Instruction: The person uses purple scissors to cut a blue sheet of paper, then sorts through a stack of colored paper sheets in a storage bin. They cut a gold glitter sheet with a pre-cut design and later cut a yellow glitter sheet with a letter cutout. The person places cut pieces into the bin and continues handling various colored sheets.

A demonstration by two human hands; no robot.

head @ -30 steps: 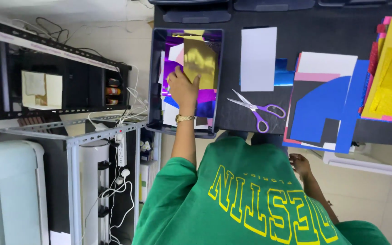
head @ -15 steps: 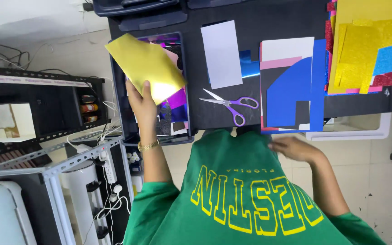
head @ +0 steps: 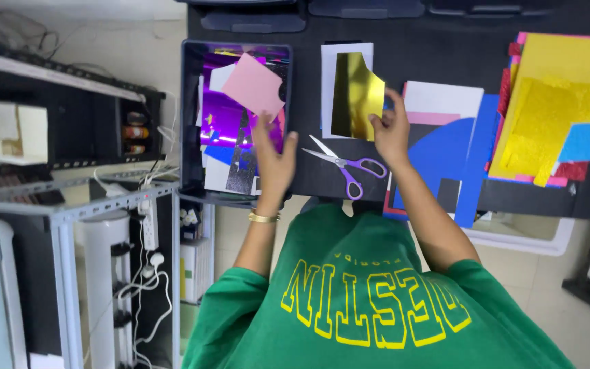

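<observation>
Black tabletop [head: 445,61]: we log left hand [head: 274,160] pinching pink paper sheet [head: 254,85] over dark scrap tray [head: 189,123]; right hand [head: 390,126] gripping gold foil sheet [head: 356,96]. Purple-handled scissors [head: 343,167] between (blades exposed). Risk: foil creasing under tight pinch.

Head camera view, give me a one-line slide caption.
Left hand lifts pink paper over tray; right hand holds gold foil.

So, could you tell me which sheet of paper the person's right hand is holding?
The shiny gold foil sheet, pinched by the right hand over the white sheet; the left hand holds the pink one.
</observation>
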